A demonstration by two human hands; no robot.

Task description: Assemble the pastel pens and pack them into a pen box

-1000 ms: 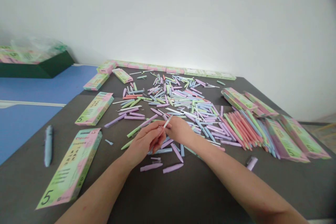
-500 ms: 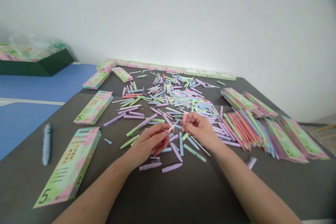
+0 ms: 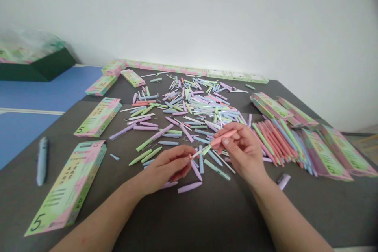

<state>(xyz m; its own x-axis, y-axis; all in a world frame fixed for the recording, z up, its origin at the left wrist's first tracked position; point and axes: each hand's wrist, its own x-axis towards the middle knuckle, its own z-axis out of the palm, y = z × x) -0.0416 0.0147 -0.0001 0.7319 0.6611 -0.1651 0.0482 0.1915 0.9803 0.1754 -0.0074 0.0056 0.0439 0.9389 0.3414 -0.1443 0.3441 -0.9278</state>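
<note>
Hands (image 3: 242,150) gripping a coral pen (image 3: 224,137) and white refill (image 3: 197,153) between them

**Pastels on charcoal**

The pen barrel (image 3: 225,138) is coral pink, the refill (image 3: 197,153) touching it white; the scattered pen parts (image 3: 162,131) run lilac, mint green, sky blue and coral; the lined-up pens (image 3: 267,141) lie in bands of coral, mint, blue and lilac; the pen boxes (image 3: 69,183) carry soft blotches of pink, mint green and pale yellow, the nearest with a dark numeral 5; the tabletop (image 3: 189,216) is charcoal grey; the surface beside it (image 3: 44,86) is bright blue; the tray (image 3: 38,70) is dark green; the wall (image 3: 189,15) is white.
</note>
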